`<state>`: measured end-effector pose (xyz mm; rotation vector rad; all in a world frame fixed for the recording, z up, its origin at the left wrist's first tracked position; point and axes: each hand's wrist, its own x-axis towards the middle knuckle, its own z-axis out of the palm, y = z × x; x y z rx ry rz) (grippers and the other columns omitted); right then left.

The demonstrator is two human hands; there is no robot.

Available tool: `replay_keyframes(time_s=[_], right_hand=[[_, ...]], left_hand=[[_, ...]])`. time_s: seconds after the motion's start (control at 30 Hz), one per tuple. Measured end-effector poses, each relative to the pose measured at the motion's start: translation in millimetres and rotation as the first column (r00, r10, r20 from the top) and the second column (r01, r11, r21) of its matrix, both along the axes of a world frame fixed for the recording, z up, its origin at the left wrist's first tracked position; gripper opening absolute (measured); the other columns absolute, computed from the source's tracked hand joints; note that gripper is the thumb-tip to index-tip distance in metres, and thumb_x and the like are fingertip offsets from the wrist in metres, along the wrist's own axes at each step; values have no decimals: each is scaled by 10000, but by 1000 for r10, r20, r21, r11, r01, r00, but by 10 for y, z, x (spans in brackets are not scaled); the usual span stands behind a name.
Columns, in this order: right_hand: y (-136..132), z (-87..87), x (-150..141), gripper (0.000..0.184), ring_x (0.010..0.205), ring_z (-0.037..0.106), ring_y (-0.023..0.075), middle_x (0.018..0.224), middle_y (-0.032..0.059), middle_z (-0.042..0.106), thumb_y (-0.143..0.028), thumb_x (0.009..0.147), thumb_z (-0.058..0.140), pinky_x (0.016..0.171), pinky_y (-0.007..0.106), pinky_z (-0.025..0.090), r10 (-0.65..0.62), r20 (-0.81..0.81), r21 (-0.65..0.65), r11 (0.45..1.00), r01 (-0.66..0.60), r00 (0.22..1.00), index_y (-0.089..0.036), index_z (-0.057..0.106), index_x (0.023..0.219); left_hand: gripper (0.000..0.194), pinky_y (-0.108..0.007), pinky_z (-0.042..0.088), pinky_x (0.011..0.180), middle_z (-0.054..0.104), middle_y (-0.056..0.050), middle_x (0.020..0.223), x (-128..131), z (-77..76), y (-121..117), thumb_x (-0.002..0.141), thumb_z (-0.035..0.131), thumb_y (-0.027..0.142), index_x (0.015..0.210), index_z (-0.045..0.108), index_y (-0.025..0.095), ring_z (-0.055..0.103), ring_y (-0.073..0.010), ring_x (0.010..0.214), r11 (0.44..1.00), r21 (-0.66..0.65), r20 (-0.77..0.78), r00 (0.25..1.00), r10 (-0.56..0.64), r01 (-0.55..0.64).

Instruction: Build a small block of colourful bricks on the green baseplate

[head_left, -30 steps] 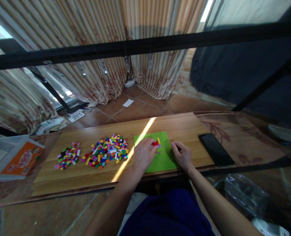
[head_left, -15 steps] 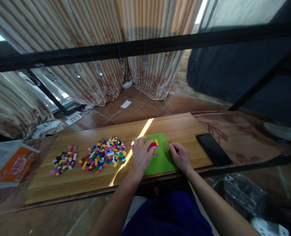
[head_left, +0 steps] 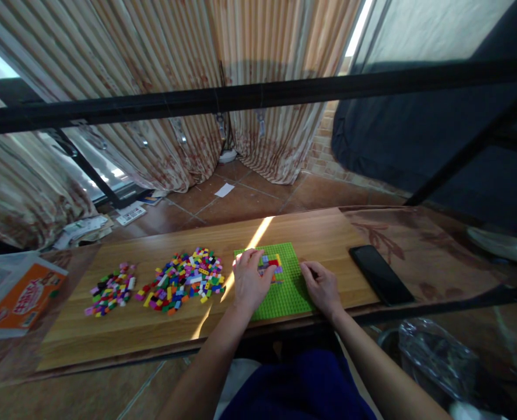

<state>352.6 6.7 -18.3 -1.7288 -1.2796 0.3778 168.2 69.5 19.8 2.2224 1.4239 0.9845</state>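
Observation:
A green studded baseplate (head_left: 284,297) lies on the wooden board in front of me. Near its upper middle sits a small cluster of coloured toy bricks (head_left: 274,263), with red, yellow, purple and grey-blue pieces showing. My left hand (head_left: 250,280) is over the plate's left part, thumb and fingers parted around the near left side of the cluster. It covers part of the bricks, and I see nothing held in it. At the plate's right edge rests my right hand (head_left: 322,284), its fingers curled closed; whatever may be inside them is hidden.
Left of the plate, a large pile of loose bricks (head_left: 183,283) and a smaller pile (head_left: 112,290) lie on the wooden board (head_left: 153,338). A clear plastic box with an orange label (head_left: 20,297) stands far left. A black phone (head_left: 380,274) lies right. A dark bar (head_left: 249,98) crosses beyond.
The left thumb and fingers have parted and drawn back slightly from the red brick, so more of the cluster shows. My right hand stays curled at the plate's edge. The view has tilted slightly.

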Motion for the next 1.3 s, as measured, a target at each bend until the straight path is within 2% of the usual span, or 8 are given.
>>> replay_keyframes(time_s=[0.13, 0.27, 0.43, 0.6, 0.9, 1.07, 1.2, 1.3], right_hand=[[1, 1, -3, 342, 746, 635, 208, 823, 73, 710, -445, 886, 470, 688, 304, 453, -1, -8, -3, 1000, 1, 1000, -194, 689, 808], [0, -1, -7, 340, 750, 633, 200, 823, 69, 708, -443, 885, 475, 687, 293, 453, 5, -23, -4, 1000, -5, 1000, -191, 689, 804], [-3, -8, -3, 348, 708, 618, 189, 794, 62, 697, -442, 886, 471, 663, 289, 449, 4, -4, 1, 1000, -4, 1000, -179, 689, 816], [-7, -14, -3, 333, 725, 621, 186, 803, 57, 697, -425, 889, 474, 677, 287, 450, 12, 10, 4, 1000, -12, 1000, -182, 688, 812], [-7, -2, -6, 353, 732, 623, 186, 816, 69, 702, -443, 883, 470, 681, 288, 458, 18, 39, 1, 1000, -18, 999, -178, 690, 806], [-15, 6, -16, 389, 736, 627, 196, 815, 83, 702, -472, 881, 455, 680, 296, 456, 19, 78, 3, 1000, -19, 997, -172, 687, 798], [-12, -19, -5, 409, 732, 628, 201, 805, 83, 701, -500, 872, 455, 694, 306, 454, 27, 87, 2, 1000, -27, 996, -169, 684, 797], [-10, -35, 3, 436, 734, 627, 206, 814, 91, 704, -523, 870, 441, 690, 309, 454, 23, 100, 12, 1000, -24, 995, -170, 685, 795]], left_hand=[[343, -429, 422, 945, 602, -105, 1128, 48, 15, 71, 803, 607, 354, 1098, 634, 181, 551, -264, 1070, 997, -70, 17, 1000, 23, -21], [354, -445, 416, 965, 614, -130, 1155, 92, 63, 157, 802, 604, 355, 1091, 648, 155, 553, -276, 1101, 981, -192, -13, 1000, 23, -25], [293, -385, 450, 927, 672, -93, 1095, 128, 109, 209, 799, 607, 352, 1018, 691, 175, 601, -233, 1032, 951, -308, -9, 1000, -1, -1], [248, -352, 460, 903, 709, -72, 1024, 157, 86, 197, 811, 593, 338, 962, 714, 182, 620, -203, 974, 952, -306, 8, 1000, -22, 23], [237, -354, 463, 869, 715, -53, 1024, 214, 137, 126, 797, 605, 332, 969, 712, 208, 620, -215, 961, 930, -361, -24, 998, 65, -70], [206, -350, 461, 869, 719, -52, 1014, 222, 126, 110, 794, 608, 316, 938, 715, 215, 627, -214, 970, 919, -388, -7, 997, 74, -71], [292, -364, 456, 896, 704, -72, 1066, 201, 106, 119, 780, 633, 354, 1018, 690, 196, 622, -224, 1007, 926, -370, 43, 995, 93, -71], [357, -373, 466, 891, 699, -94, 1067, 121, 171, 129, 818, 582, 420, 1061, 667, 173, 625, -230, 1005, 941, -332, 103, 989, 102, -62]])
